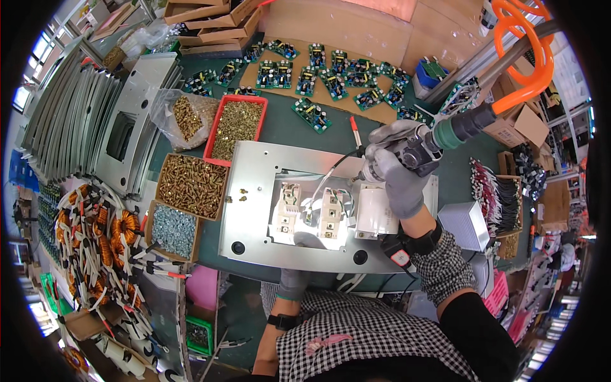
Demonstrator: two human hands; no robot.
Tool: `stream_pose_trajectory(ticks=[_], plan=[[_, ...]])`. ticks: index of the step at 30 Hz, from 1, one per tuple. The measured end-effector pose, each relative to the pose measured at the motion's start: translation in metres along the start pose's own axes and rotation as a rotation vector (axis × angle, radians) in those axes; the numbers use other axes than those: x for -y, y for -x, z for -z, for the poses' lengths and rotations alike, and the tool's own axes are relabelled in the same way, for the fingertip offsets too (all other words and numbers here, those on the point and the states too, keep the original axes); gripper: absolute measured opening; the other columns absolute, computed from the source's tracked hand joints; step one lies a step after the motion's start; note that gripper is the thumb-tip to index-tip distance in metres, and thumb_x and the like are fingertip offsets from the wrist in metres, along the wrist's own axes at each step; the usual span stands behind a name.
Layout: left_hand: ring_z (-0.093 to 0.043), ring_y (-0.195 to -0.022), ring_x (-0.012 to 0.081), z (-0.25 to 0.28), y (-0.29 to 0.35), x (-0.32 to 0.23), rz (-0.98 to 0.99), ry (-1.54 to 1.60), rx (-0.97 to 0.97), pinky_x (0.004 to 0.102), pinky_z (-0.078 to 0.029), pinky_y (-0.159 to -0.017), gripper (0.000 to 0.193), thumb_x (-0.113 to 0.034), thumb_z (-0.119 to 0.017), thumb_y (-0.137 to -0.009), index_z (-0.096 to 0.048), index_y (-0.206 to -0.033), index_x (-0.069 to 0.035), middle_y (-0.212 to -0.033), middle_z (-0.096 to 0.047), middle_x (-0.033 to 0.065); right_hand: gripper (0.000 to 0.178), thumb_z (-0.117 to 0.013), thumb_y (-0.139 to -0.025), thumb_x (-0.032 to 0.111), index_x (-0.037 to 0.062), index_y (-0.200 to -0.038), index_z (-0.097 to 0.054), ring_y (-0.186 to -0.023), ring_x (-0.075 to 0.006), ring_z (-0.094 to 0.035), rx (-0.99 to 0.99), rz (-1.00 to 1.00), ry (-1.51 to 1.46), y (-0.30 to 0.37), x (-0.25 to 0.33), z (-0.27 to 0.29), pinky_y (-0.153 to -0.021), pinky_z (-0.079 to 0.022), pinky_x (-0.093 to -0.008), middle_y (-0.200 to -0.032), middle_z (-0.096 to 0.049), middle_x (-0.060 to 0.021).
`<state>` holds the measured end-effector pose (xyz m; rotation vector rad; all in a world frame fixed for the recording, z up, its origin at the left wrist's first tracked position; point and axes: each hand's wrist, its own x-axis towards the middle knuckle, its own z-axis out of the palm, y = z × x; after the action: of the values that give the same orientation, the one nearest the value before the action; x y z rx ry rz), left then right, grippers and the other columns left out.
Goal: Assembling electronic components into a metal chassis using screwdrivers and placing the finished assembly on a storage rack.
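My right hand [402, 181], in a grey glove, is wrapped round a pneumatic screwdriver [417, 151]. The tool's tip points left and down, just above a white block-like part [377, 209] on a metal panel [254, 223]. Inside the panel's rectangular cut-out sit two cream terminal modules, one on the left [288, 210] and one nearer the middle [330, 214]. A cable [332, 169] curves over them. My left hand [293, 283], also gloved, is at the panel's near edge; its fingers are hidden by the panel. Two loose brass screws [243, 191] lie on the panel.
Left of the panel stand a red tray of small brass parts [237, 124], a box of brass screws [192, 184] and a box of silver screws [172, 230]. Circuit boards [312, 114] cover the back. A finned heatsink [466, 226] stands right. An orange hose [525, 95] hangs above.
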<state>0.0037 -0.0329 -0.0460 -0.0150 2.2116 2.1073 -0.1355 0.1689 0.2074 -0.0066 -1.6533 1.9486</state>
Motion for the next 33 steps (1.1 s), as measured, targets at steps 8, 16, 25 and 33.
stream_pose_trajectory(ticks=[8,16,25,33], plan=[[-0.059,-0.073,0.0298,0.009,-0.009,-0.03,-0.14,-0.203,0.105,0.0375,-0.047,-0.063,0.013,0.001,-0.06,-0.075,-0.058,-0.089,-0.001,-0.08,-0.06,0.013,0.026,-0.061,-0.069,-0.009,0.0013,-0.092,-0.055,-0.074,-0.0105,-0.06,0.018,0.011,0.129,0.002,-0.002,0.002,-0.066,-0.05,-0.024,-0.086,-0.063,-0.0089],[-0.057,-0.07,0.03,0.008,-0.008,0.003,-0.123,-0.125,0.093,0.038,-0.047,-0.063,0.015,-0.002,-0.062,-0.073,-0.057,-0.087,0.0,-0.076,-0.057,0.0113,0.026,-0.06,-0.07,-0.009,0.0004,-0.093,-0.056,-0.068,-0.0093,-0.059,0.006,0.048,0.081,0.003,0.0,0.0,-0.059,-0.049,-0.0222,-0.086,-0.063,-0.0096],[-0.053,-0.064,0.0295,0.006,-0.007,-0.019,-0.186,-0.316,0.161,0.0396,-0.042,-0.057,0.012,-0.005,-0.06,-0.078,-0.054,-0.087,0.0,-0.072,-0.054,0.0121,0.029,-0.055,-0.07,-0.013,-0.0019,-0.097,-0.052,-0.063,-0.0106,-0.057,0.016,-0.004,-0.072,0.003,0.0,-0.002,-0.049,-0.046,-0.0215,-0.088,-0.062,-0.0133],[-0.056,-0.068,0.0297,0.005,-0.009,-0.027,-0.223,-0.296,0.156,0.039,-0.045,-0.059,0.01,-0.006,-0.06,-0.08,-0.056,-0.088,-0.001,-0.075,-0.057,0.0123,0.03,-0.055,-0.07,-0.013,-0.0013,-0.097,-0.051,-0.068,-0.0114,-0.059,0.052,-0.023,-0.03,0.002,-0.001,-0.001,-0.051,-0.048,-0.0225,-0.089,-0.062,-0.014]])
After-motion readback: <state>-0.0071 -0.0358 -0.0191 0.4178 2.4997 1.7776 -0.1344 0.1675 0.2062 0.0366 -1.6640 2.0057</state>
